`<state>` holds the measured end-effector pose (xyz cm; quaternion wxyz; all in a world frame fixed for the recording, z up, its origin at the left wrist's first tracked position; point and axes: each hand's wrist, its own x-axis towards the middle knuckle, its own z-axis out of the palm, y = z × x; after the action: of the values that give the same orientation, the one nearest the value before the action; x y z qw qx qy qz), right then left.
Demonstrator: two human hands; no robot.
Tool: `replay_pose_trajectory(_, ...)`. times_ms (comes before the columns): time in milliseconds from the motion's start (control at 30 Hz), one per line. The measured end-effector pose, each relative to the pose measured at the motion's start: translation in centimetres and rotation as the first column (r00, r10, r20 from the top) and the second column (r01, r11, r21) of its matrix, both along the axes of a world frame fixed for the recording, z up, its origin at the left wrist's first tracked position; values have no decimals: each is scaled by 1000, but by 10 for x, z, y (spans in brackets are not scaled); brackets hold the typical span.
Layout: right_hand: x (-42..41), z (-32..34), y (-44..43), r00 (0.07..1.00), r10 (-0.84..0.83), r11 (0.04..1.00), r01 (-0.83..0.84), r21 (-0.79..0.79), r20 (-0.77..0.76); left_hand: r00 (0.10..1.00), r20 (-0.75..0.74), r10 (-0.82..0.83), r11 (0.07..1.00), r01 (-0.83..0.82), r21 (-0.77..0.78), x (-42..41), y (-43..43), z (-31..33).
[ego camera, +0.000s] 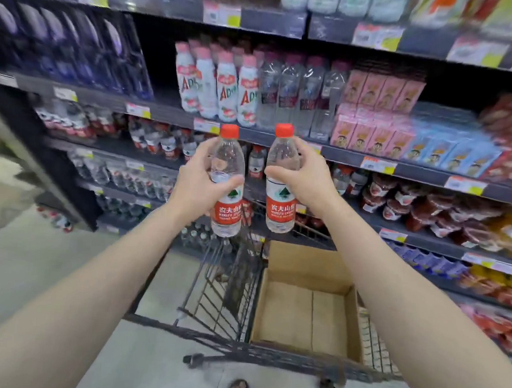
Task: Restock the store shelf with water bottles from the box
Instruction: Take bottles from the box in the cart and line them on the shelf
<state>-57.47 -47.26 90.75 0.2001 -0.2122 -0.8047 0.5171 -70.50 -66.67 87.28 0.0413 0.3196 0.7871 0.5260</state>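
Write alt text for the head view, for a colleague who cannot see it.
A person holds two upright red-capped water bottles before stocked drink shelves: the left hand grips the left bottle, the right hand the right bottle. Below, an open cardboard box sits in a wire shopping cart, no bottles visible inside it.

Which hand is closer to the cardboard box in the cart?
Right. The right hand is above the far flap of the box; the left hand is raised off to its left.
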Motion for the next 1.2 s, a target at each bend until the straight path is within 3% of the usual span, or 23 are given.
replay_pose_trajectory(233,-37,70,-87,984,126,991,-120,54,-129,990,-77,119,992,-114,61,-19,-101,77)
replay_pose_trajectory(467,-101,105,-192,954,268,954,-245,173,-130,983,-63,170,983,-166,73,-66,-217,110)
replay_pose_trajectory(867,-295,99,-386,959,255,954,-228,194,-125,977,-120,175,980,-162,112,-237,-415,126)
replay_pose_trajectory(1200,-443,73,-457,973,224,966,-214,147,-53,979,-76,189,978,-181,102,-376,-490,109)
